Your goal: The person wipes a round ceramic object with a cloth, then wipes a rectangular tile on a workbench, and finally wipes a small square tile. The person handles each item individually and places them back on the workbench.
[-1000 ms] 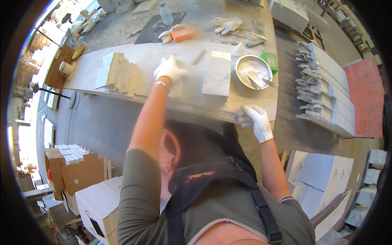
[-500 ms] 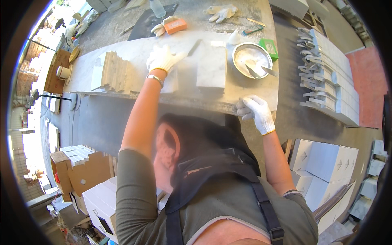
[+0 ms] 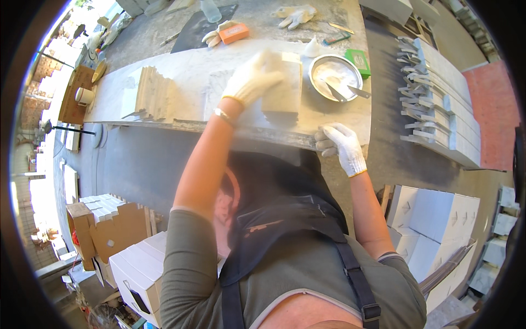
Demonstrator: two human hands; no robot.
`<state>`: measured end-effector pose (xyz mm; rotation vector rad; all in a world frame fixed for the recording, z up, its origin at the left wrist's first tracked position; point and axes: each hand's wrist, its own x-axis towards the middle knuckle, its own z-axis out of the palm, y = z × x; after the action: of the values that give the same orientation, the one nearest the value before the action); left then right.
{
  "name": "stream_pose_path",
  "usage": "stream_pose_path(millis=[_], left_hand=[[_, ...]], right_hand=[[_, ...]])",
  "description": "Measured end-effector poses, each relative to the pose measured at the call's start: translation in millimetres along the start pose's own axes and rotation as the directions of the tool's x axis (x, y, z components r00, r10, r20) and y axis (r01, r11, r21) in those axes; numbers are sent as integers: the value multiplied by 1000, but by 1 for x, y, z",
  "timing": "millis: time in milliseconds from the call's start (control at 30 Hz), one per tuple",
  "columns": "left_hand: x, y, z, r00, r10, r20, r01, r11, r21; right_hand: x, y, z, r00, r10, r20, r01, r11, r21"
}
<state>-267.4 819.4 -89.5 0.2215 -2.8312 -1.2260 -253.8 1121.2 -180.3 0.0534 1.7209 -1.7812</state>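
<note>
My left hand (image 3: 253,79), in a white knit glove, is over the left side of a stack of pale marble-look tiles (image 3: 285,98). Motion smears its fingers, so whether it holds anything cannot be made out. My right hand (image 3: 344,147), gloved too, has its fingers curled at the front edge of the worktable (image 3: 359,123), near the right corner. Just beyond it stands a round metal bowl (image 3: 313,86) with white paste inside. Two spatulas (image 3: 336,94) rest in the bowl. Left of my left hand stands a row of tan-edged slabs (image 3: 153,94).
Behind the bowl are a green box (image 3: 358,63) and a white cone-shaped thing (image 3: 312,48). An orange box (image 3: 234,33), loose gloves (image 3: 296,16) and a clear bottle (image 3: 210,11) lie farther back. Slabs (image 3: 446,104) stand to the right; white cartons (image 3: 427,219) are at lower right.
My left hand has moved right, from left of the tile stack to over it. The grey blade-like strip seen by its fingers no longer shows clearly. My right hand stays at the table edge.
</note>
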Motion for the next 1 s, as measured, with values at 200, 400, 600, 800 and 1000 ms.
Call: stream_pose_path(millis=[200, 400, 600, 800, 1000], left_hand=[[-39, -13, -1, 994, -103, 28, 106, 977, -185], [-47, 2, 18, 1000, 12, -14, -14, 995, -101], [-71, -34, 10, 997, -43, 63, 46, 998, -42], [-81, -10, 34, 964, -100, -245, 25, 956, -292], [-52, 56, 50, 962, -218, -165, 256, 929, 268]], right_hand=[[3, 4, -3, 1000, -5, 4, 5, 1000, 7], [3, 4, -2, 1000, -4, -1, 4, 1000, -11], [1, 2, -2, 1000, -22, 10, 22, 1000, -21], [1, 0, -1, 1000, -13, 22, 14, 999, -29], [-4, -3, 2, 999, -15, 31, 14, 1000, 13]])
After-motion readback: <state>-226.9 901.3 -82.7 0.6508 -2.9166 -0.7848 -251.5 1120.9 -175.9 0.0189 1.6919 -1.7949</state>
